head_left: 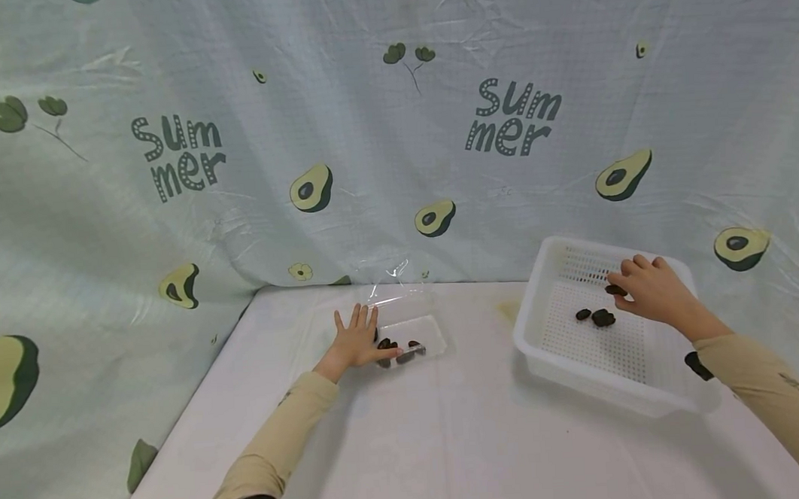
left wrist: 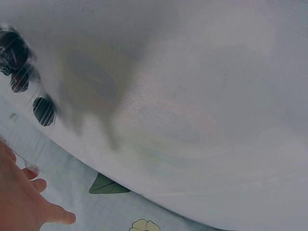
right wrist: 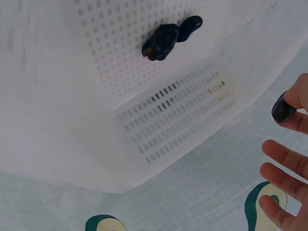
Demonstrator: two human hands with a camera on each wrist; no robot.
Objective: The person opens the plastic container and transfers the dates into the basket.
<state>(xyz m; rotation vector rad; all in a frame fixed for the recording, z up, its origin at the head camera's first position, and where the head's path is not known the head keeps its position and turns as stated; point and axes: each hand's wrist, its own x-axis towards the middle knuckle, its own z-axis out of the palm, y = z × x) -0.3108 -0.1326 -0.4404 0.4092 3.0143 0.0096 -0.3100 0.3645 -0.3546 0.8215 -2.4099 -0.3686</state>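
With fingers spread, my left hand (head_left: 350, 345) lies at the left side of a clear plastic box (head_left: 435, 336) and touches it. Several dark, wrinkled, date-like fruits (head_left: 406, 357) are in that box, partly hidden by the thumb. My right hand (head_left: 658, 298) pinches one dark date-like fruit (right wrist: 283, 109) between thumb and index finger, its other fingers apart. This hand is above a white perforated basket (head_left: 533, 303). On the basket floor lie a small dark fruit (head_left: 583, 314) and a larger dark lump (head_left: 603, 318), close together.
A white-covered table (head_left: 410, 445) bears both containers, the clear box left of the basket. Its raised clear lid (head_left: 390, 274) stands at the back. Behind the table hangs a pale curtain (head_left: 365, 115) printed with avocados.
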